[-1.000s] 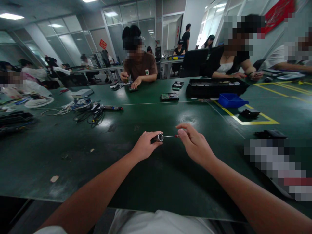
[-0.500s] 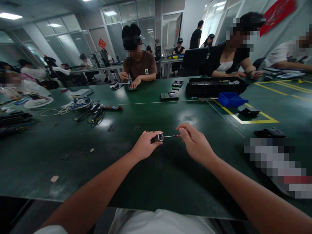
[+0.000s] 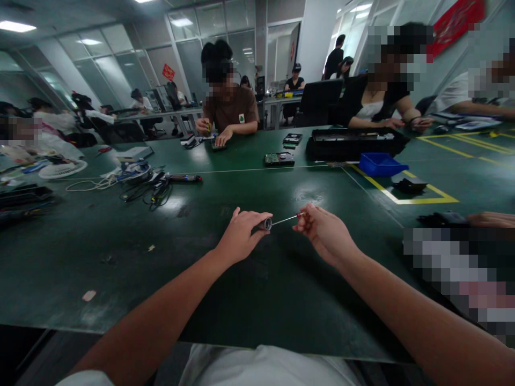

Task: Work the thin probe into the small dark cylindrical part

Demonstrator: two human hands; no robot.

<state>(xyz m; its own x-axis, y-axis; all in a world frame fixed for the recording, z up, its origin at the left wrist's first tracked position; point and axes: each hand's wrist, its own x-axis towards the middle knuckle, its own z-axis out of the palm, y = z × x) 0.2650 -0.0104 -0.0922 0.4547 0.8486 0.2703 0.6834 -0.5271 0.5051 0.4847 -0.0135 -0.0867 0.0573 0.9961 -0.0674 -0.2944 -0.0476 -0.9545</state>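
Between the thumb and fingers of my left hand (image 3: 241, 236) is a small dark cylinder (image 3: 266, 224) with a pale ring at its end, which faces right. My right hand (image 3: 324, 230) is closed round the red handle of a thin screwdriver (image 3: 285, 220). The metal shaft slopes down to the left, and its tip is at the ringed end of the cylinder. Whether the tip touches it I cannot tell. Both hands are above the green table (image 3: 193, 300), and the fingers partly hide the cylinder's body and the handle.
Beyond my hands lies a hard drive (image 3: 279, 159). At the right are a blue bin (image 3: 381, 164), a black part (image 3: 410, 185) and a long black housing (image 3: 356, 143). Tangled cables (image 3: 151, 187) lie left. A co-worker (image 3: 231, 107) sits opposite; another person's hand (image 3: 493, 220) reaches in from the right.
My right hand has turned and raised the screwdriver's handle, so its shaft now slants instead of lying nearly level. The cylinder has shifted slightly right. Another person's hand has appeared at the right edge.
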